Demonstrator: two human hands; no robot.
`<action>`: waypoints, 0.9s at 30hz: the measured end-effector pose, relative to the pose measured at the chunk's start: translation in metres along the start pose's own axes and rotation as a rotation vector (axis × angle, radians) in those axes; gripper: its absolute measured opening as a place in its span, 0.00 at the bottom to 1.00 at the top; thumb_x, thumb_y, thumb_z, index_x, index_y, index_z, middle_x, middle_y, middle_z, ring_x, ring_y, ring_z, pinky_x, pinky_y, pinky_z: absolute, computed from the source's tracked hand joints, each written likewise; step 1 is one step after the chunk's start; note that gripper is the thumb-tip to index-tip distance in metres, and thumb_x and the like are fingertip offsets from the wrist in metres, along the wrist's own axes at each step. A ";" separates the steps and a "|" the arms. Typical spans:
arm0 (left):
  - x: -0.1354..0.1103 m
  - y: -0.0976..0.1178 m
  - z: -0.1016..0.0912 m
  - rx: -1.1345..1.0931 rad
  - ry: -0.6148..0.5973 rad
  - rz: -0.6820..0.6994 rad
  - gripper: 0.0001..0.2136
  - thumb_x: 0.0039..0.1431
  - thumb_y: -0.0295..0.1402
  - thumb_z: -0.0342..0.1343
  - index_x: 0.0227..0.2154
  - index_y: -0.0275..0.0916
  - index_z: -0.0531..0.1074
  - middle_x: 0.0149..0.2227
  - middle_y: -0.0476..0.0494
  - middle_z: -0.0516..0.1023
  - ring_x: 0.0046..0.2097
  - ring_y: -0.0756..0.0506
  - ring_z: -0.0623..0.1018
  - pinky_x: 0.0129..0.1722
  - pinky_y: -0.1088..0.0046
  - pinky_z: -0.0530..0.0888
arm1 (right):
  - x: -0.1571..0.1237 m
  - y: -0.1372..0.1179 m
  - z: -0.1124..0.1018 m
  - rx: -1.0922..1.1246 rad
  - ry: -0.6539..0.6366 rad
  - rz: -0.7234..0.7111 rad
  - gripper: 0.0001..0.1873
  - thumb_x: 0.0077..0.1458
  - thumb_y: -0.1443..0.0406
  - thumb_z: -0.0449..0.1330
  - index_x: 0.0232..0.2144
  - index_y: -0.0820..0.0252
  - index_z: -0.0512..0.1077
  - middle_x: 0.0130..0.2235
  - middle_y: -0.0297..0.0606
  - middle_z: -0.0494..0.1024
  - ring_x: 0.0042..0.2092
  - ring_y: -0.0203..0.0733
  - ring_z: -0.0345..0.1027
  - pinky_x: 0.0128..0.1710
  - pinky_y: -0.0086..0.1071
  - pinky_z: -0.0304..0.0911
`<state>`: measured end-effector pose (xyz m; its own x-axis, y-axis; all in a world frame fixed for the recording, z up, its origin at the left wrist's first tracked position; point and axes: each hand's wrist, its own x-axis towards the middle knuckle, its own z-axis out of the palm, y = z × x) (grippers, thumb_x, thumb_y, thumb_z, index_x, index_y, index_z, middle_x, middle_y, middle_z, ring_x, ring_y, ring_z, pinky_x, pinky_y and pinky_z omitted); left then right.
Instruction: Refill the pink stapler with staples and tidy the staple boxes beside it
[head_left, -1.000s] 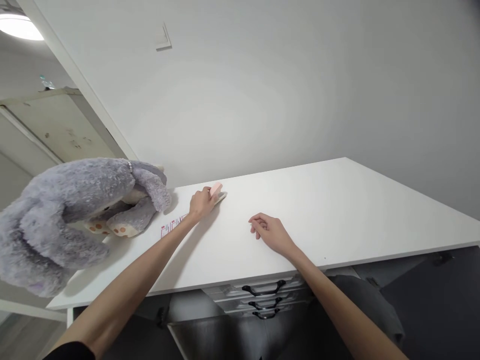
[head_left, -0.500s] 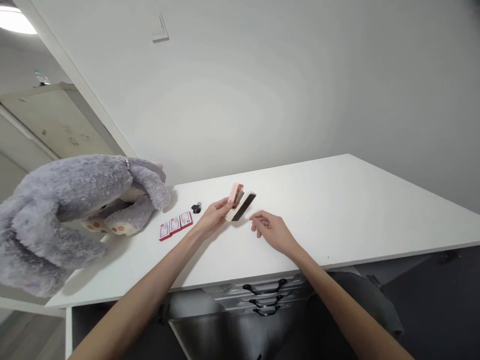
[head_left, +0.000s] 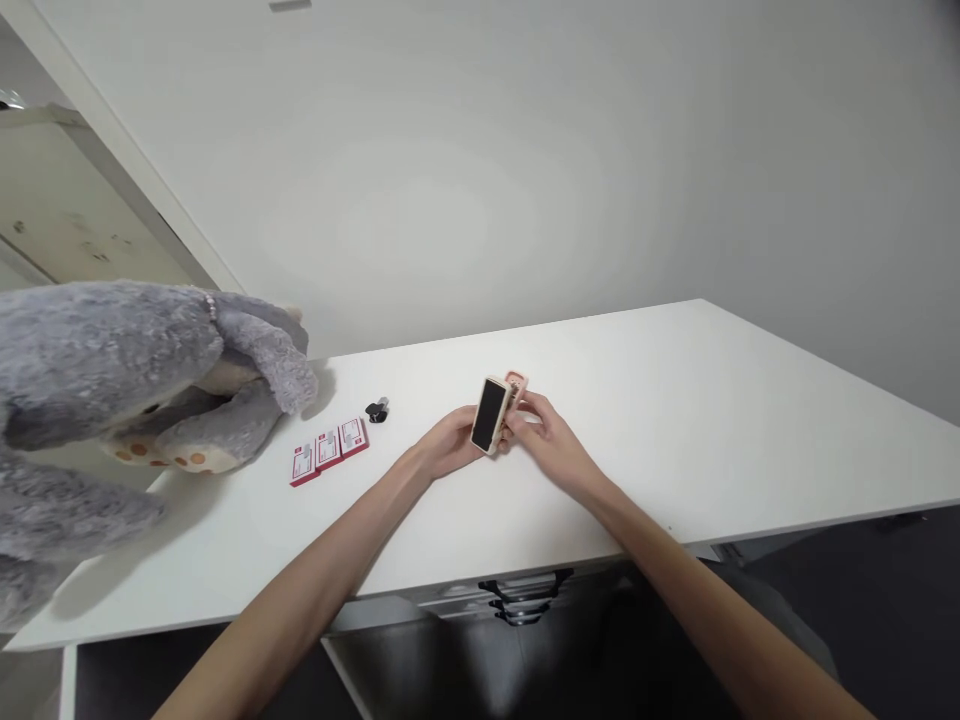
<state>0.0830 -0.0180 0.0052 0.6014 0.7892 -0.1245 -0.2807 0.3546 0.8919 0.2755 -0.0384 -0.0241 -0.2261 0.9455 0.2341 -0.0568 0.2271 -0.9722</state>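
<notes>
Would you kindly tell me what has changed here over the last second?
The left hand carried the small pink stapler from near the grey plush elephant to mid-desk; the right hand left the white desk and gripped it too. Three small red boxes and the plush stayed.

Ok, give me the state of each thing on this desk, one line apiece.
stapler: off the desk, held in both hands, black base facing the camera.
left hand: closed on the stapler.
right hand: gripping the stapler's other side.
staple boxes: three, flat in a row, shut.
black clip: lying on the desk, untouched.
plush toy: lying at the desk's left end.
drawers: shut.
</notes>
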 end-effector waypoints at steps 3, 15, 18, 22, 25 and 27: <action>0.004 0.000 0.002 -0.035 -0.019 0.020 0.08 0.62 0.34 0.64 0.37 0.35 0.83 0.36 0.38 0.79 0.38 0.43 0.76 0.44 0.63 0.73 | 0.014 -0.006 -0.001 0.060 -0.119 0.046 0.28 0.66 0.45 0.59 0.57 0.56 0.75 0.49 0.45 0.82 0.46 0.49 0.78 0.44 0.41 0.75; 0.007 0.001 -0.018 0.621 0.773 0.575 0.19 0.75 0.50 0.49 0.51 0.42 0.76 0.56 0.38 0.80 0.58 0.41 0.77 0.61 0.61 0.71 | 0.057 -0.005 -0.006 -0.149 0.127 -0.165 0.21 0.67 0.50 0.63 0.55 0.51 0.78 0.54 0.40 0.82 0.55 0.52 0.75 0.57 0.45 0.68; 0.003 0.007 -0.016 0.790 0.813 0.581 0.16 0.75 0.47 0.51 0.49 0.43 0.78 0.56 0.39 0.81 0.58 0.41 0.77 0.59 0.62 0.71 | 0.053 -0.001 -0.004 -0.247 0.124 -0.220 0.18 0.68 0.51 0.62 0.55 0.49 0.77 0.54 0.39 0.81 0.54 0.52 0.74 0.56 0.45 0.67; 0.003 0.006 -0.009 0.909 0.737 0.554 0.11 0.70 0.43 0.59 0.46 0.45 0.82 0.52 0.43 0.83 0.57 0.41 0.77 0.59 0.62 0.70 | 0.048 0.001 -0.003 -0.333 0.080 -0.240 0.17 0.69 0.52 0.60 0.56 0.47 0.77 0.53 0.40 0.81 0.53 0.53 0.74 0.54 0.45 0.68; 0.003 0.003 -0.005 0.938 0.696 0.552 0.08 0.68 0.40 0.62 0.43 0.45 0.83 0.50 0.44 0.84 0.57 0.40 0.77 0.60 0.61 0.70 | 0.046 0.004 -0.004 -0.357 0.054 -0.239 0.18 0.69 0.51 0.61 0.57 0.47 0.76 0.53 0.40 0.80 0.53 0.53 0.75 0.53 0.44 0.69; 0.002 0.002 -0.004 0.951 0.690 0.545 0.07 0.67 0.39 0.62 0.42 0.45 0.83 0.48 0.44 0.84 0.56 0.40 0.77 0.59 0.60 0.72 | 0.046 0.005 -0.004 -0.357 0.041 -0.230 0.18 0.68 0.51 0.61 0.56 0.47 0.75 0.53 0.40 0.80 0.54 0.53 0.75 0.53 0.44 0.70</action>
<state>0.0808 -0.0138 0.0047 -0.0089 0.9132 0.4075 0.4434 -0.3617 0.8201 0.2687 0.0071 -0.0186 -0.2074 0.8679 0.4514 0.2412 0.4926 -0.8362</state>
